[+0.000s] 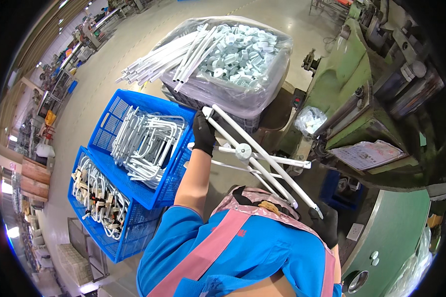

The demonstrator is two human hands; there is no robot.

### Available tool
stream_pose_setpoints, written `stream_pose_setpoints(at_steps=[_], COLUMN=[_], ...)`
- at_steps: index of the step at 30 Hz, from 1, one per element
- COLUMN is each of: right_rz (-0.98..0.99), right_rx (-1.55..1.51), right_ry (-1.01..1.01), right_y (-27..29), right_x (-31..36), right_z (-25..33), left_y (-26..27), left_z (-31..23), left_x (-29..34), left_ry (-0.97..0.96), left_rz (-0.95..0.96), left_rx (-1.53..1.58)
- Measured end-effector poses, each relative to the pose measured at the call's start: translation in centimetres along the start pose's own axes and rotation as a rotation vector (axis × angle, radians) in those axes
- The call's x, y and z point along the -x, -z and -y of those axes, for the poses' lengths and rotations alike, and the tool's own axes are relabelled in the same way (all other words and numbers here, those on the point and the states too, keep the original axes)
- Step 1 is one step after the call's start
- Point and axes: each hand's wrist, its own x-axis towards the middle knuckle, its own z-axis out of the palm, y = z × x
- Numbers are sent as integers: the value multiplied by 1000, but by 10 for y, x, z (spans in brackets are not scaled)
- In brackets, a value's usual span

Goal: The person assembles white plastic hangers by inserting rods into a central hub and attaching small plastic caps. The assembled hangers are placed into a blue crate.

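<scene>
1. White tube frame [243,151], crossed tubes w/ round hub, is up in the air before the pink apron [201,254], near the upper blue crate's [169,184] top-right corner.
2. L hand [203,131], black glove, is closed round its far end; R hand [324,225] is at the near tip, but can't tell how far its fingers close. Prob. spread end to end so the loose legs stay steady.
3. Upper crate: bent white tubes [146,143], nested same way, prob. to save space.
4. Lower blue crate [139,238], by the upper's bottom-left edge: bent tubes w/ beige & black fittings [101,198].
5. Plastic-lined bin [268,100]: pale plastic parts [245,52]; straight tubes [171,57] overhang its L rim, prob. for quick grabbing.
6. Clear bag [310,120] by green machine [338,81]: small white pcs.
</scene>
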Motion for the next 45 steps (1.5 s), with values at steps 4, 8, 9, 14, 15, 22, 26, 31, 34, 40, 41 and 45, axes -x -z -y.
stream_pose_setpoints(at_steps=[4, 8, 9, 14, 15, 22, 26, 31, 34, 40, 41, 45], right_rz=[20, 49, 61, 51, 42, 317, 359, -11, -51, -105, -123, -76], right_rx=[3, -22, -41, -16, -15, -433, -466, 242, 211, 148, 151, 175], right_ry=[-17, 17, 15, 15, 34, -366, -159, 313, 384, 451, 504, 493], right_y=[2, 10, 13, 17, 18, 38, -1, -16, -10, -3, -4, -3], right_x=[3, 3, 2, 4, 3, -25, -48, -95, -103, -108, -111, -110], right_z=[-4, 8, 14, 9, 6, -20, -9, 25, 23, 21, 19, 22], left_y=[-15, -14, -13, -7, -6, -5, 0, 29, 17, -72, -79, -96], left_z=[-10, -14, -15, -10, -13, -24, -14, -19, -30, -44, -43, -45], left_x=[13, 18, 18, 17, 19, 28, 27, 37, 40, 62, 62, 58], left_ry=[-29, -57, -54, -68, -68, -58, -5, 41, -281, -847, -854, -609], left_rz=[-98, -104, -85, -97, -109, -148, -109, -87, -358, 503, 592, 882], left_rx=[-59, -153, -160, -131, -164, -282, -170, -333, -1155, -1523, -1513, -1460])
